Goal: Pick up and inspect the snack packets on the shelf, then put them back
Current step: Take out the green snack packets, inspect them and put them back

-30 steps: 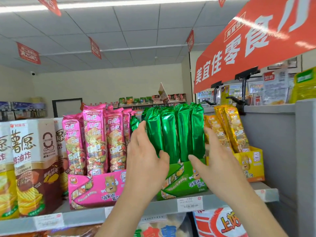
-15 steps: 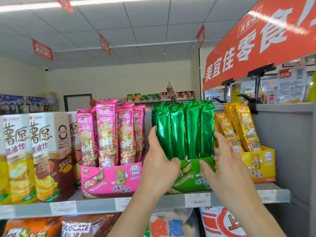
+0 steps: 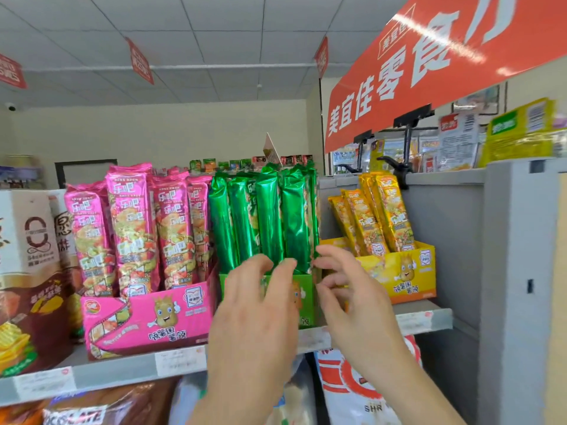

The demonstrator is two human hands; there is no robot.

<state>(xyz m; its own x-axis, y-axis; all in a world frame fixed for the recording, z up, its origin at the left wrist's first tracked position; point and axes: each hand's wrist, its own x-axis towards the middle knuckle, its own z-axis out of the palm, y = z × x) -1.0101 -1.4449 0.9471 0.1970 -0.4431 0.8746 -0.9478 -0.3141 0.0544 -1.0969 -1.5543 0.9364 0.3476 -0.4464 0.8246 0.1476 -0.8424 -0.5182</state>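
Now we note our left hand (image 3: 254, 308) and right hand (image 3: 346, 297) half-open, fingers loosely curled, gripping nothing, before tall shiny green foil snack packets (image 3: 267, 222) upright in their green cardboard box (image 3: 303, 302).

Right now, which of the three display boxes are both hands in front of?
The green box, the middle one between the pink box and yellow box: the left hand and right hand both hover before it.

We count: tall pink foil snack packets (image 3: 130, 228), four; shiny green foil packets (image 3: 268, 222), at least four; yellow foil packets (image 3: 389, 216), three; printed cardboard display cartons, three: pink carton (image 3: 147, 317), green carton (image 3: 305, 297), yellow carton (image 3: 405, 271).
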